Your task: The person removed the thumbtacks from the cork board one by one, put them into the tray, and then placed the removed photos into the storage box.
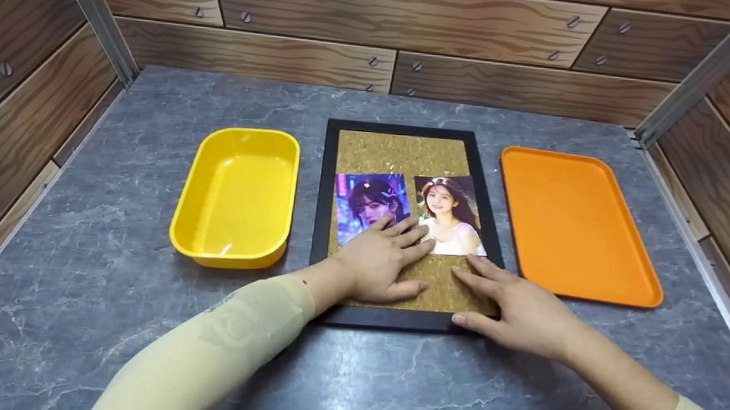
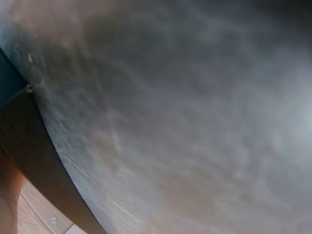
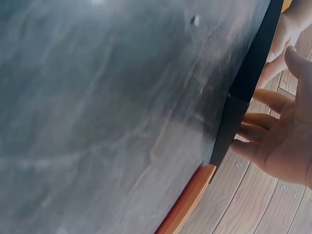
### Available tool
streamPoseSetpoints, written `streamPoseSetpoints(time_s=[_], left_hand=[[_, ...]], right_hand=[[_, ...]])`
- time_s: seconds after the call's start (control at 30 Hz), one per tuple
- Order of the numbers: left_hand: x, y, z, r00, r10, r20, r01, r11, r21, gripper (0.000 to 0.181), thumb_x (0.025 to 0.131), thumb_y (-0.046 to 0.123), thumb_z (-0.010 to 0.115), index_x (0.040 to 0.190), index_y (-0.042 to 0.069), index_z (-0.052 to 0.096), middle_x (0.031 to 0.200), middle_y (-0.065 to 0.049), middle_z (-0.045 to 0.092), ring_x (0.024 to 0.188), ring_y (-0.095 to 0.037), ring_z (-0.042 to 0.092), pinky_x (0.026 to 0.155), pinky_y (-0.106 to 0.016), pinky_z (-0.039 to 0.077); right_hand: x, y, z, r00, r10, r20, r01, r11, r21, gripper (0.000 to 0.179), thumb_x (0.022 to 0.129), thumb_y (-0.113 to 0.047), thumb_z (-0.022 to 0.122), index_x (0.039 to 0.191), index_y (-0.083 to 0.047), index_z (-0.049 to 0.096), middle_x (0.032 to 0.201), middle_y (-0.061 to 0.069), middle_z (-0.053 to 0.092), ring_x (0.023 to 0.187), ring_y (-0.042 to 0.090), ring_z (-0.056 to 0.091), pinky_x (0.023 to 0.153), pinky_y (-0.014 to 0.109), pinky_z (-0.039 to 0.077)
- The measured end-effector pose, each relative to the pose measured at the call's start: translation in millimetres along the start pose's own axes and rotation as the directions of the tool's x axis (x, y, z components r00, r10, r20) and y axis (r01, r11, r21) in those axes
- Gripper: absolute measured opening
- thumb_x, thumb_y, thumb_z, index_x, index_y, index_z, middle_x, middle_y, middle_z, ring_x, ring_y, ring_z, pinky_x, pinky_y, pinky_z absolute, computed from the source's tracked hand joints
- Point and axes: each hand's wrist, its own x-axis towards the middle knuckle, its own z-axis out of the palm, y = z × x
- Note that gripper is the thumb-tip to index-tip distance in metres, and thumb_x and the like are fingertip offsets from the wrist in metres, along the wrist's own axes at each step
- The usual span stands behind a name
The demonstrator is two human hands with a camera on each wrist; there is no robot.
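A cork board (image 1: pixel 400 151) in a black frame (image 1: pixel 396 320) lies flat on the grey marbled table. Two photo prints sit side by side on the cork: a purple-blue portrait (image 1: pixel 353 195) at left and a portrait in a white top (image 1: pixel 449 232) at right. Small clear pins (image 1: pixel 390 167) show at their upper edges. My left hand (image 1: pixel 377 263) lies spread over the lower part of the left photo, its fingertips reaching the right photo's edge and hiding part of both. My right hand (image 1: pixel 523 310) rests with extended fingers at the board's lower right corner.
A yellow tub (image 1: pixel 179 235) stands left of the board. To the right lies a shallow orange tray (image 1: pixel 579 224), its near left corner close to my right hand. Wood-patterned walls (image 1: pixel 408 17) with metal corner posts (image 1: pixel 696 67) enclose the table's back and sides.
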Motion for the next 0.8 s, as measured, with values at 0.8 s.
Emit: streamPoseSetpoints(time_s=[0.8], left_hand=[[0.3,-0.2,0.5,1.0,0.011,-0.027,-0.011,1.0,0.002,0.079,0.105,0.068,0.038,0.167,0.018,0.037,0.172,-0.007,0.033,0.161,-0.031,0.023,0.128,-0.056,0.019]], right_hand=[[50.2,48,-50,0.954,0.001,-0.3,0.093,0.949,0.301,0.05,0.098,-0.029,0.079,0.143,-0.011,0.068,0.14,0.009,0.069,0.13,0.036,0.064,0.109,0.059,0.048]])
